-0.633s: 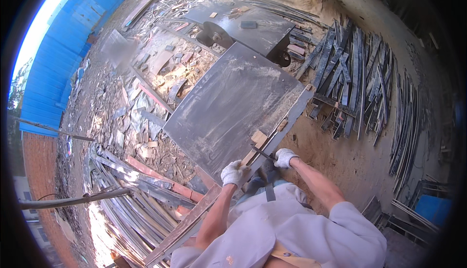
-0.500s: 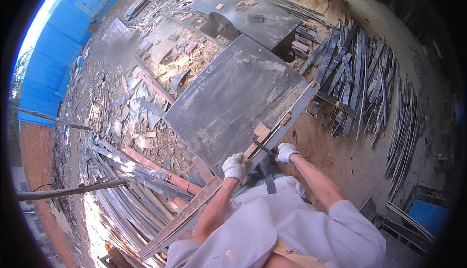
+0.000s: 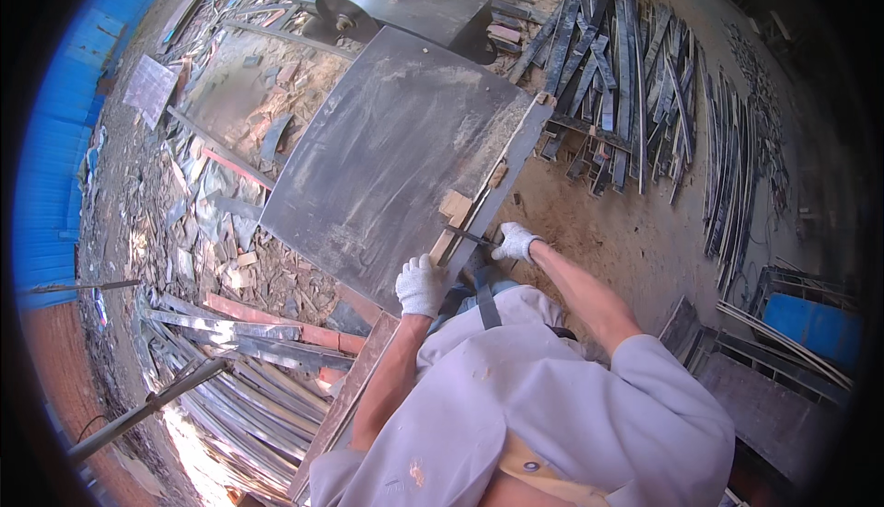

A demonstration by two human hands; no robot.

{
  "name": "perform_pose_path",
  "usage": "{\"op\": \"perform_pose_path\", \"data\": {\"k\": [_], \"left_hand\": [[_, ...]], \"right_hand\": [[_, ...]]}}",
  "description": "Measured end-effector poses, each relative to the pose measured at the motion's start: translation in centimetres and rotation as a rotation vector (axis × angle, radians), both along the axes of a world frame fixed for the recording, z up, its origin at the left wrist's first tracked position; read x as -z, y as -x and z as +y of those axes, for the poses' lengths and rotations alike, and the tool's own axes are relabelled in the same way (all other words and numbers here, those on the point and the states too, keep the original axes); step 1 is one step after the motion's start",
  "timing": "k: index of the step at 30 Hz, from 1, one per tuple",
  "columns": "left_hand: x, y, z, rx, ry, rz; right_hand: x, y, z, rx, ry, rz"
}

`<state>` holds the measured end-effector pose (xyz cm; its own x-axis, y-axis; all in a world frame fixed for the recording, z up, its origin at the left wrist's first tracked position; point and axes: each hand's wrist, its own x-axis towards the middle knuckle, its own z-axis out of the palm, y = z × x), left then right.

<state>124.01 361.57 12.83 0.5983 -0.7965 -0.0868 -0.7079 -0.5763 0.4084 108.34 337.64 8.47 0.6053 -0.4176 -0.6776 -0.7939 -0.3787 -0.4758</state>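
My left hand point(image 3: 419, 286), in a white knit glove, rests at the near corner of a dark, dusty flat table point(image 3: 387, 162). Its fingers are curled in beside a narrow wooden strip point(image 3: 444, 245) along the table's edge; what they grip is hidden. My right hand point(image 3: 516, 242), gloved the same way, is closed on the outer end of a thin dark bar point(image 3: 470, 234). That bar lies across the strip and the pale edge rail point(image 3: 528, 143). Just beyond the bar sits a small light wood block point(image 3: 455, 204), with a smaller piece point(image 3: 498, 175) farther along.
A large round blade point(image 3: 343, 17) stands at the table's far side. Dark wooden strips point(image 3: 622, 65) are heaped at the right, and long slats point(image 3: 249, 406) at the lower left. Scrap wood point(image 3: 221, 240) litters the left ground. A blue container point(image 3: 810, 330) is at the far right.
The whole view has shifted, so the table and both hands appear farther left and higher. Relative to the table, the hands, bar and wood block look much the same.
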Motion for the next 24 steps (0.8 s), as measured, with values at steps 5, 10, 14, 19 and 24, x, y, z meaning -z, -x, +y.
{"op": "perform_pose_path", "data": {"k": [5,10,14,19,24], "left_hand": [[1.0,-0.5,-0.8,0.090,-0.054,-0.032],[2.3,-0.7,-0.7,0.194,-0.112,-0.172],[3.4,-0.3,-0.7,0.170,-0.076,-0.260],[3.1,0.3,-0.9,0.159,-0.055,-0.282],[3.3,0.0,-0.6,0.140,-0.090,-0.328]], "right_hand": [[2.2,0.3,0.3,-0.092,-0.215,0.024],[4.0,1.1,1.5,0.043,-0.052,-0.044],[4.2,0.9,1.5,0.055,-0.141,-0.099],[5.3,-0.7,0.8,-0.256,-0.081,-0.040],[3.2,-1.7,0.7,-0.309,0.126,-0.001]]}}
